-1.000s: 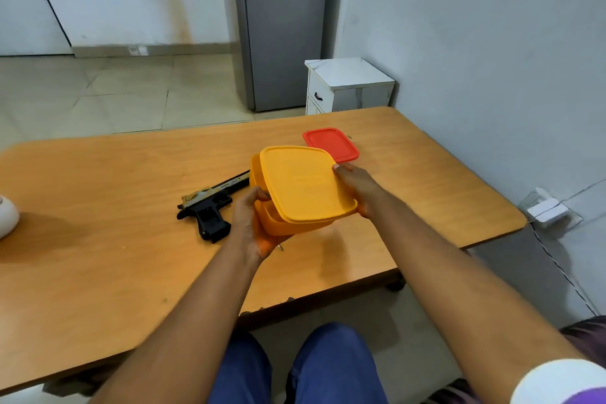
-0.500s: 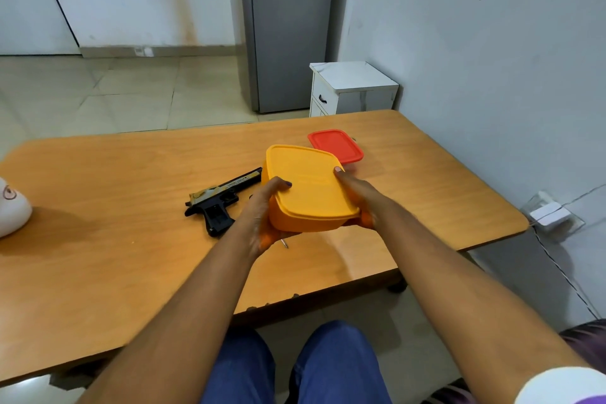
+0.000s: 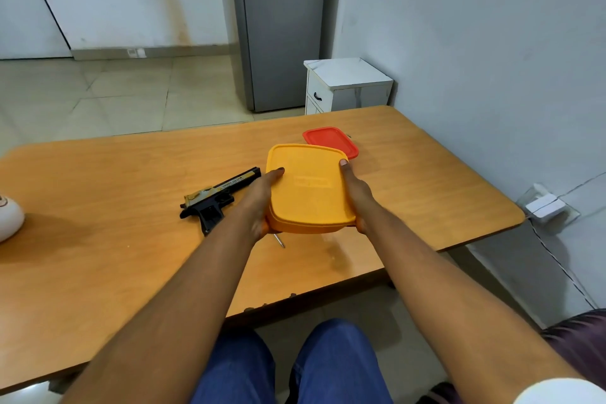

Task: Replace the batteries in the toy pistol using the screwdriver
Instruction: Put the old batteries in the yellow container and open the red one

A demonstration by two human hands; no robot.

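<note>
A red flat plastic lid (image 3: pixel 330 141) lies on the orange-brown wooden worktop (image 3: pixel 114 207). Beyond the worktop's far edge stand a small white drawer cabinet (image 3: pixel 347 85) and a tall grey metal cabinet (image 3: pixel 282 26).

One toy pistol (image 3: pixel 219 198) lies on the surface (image 3: pixel 98 239). There is one yellow lidded container (image 3: pixel 308 187) and one red lidded container (image 3: pixel 329 140), so two containers in all. One thin metal tip (image 3: pixel 279 240) shows beneath the yellow container; what it belongs to cannot be told. Two hands are in view, the left hand (image 3: pixel 259 203) and the right hand (image 3: pixel 357 194). One white rounded object (image 3: pixel 8 218) sits at the left edge. One small white cabinet (image 3: pixel 347 85) stands on the floor.
</note>
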